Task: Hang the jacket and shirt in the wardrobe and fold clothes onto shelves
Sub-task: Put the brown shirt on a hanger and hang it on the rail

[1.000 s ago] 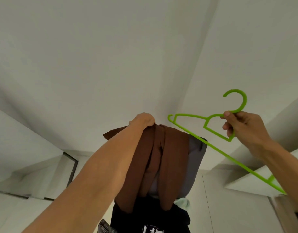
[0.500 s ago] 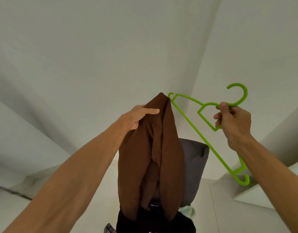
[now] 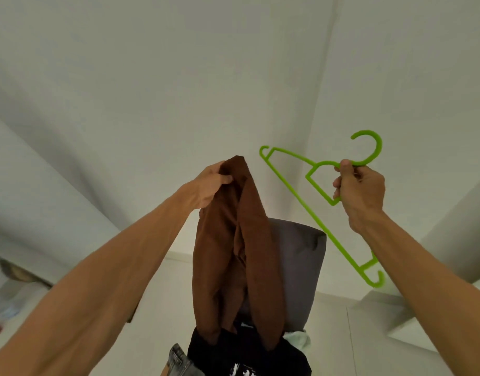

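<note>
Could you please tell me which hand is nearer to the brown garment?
Left. The left hand grips the top of the brown garment; the right hand is off to its right, apart from it, holding the green hanger.

The garment (image 3: 233, 240) that the left hand (image 3: 211, 185) grips is plain brown in one even shade, without print or stripes. The hanger (image 3: 379, 149) in the right hand (image 3: 361, 191) is bright lime green all over. Behind the brown garment there is a dark grey piece (image 3: 301, 267), also plain. Under the garment lies black clothing (image 3: 247, 354) with a white print (image 3: 241, 371); what the print shows I cannot tell. Just beside it on the left is washed grey-blue denim (image 3: 179, 362), and on the right a small pale mint-green cloth (image 3: 297, 339). The walls (image 3: 152, 77) and the shelf (image 3: 412, 335) at the right are plain off-white.
</note>
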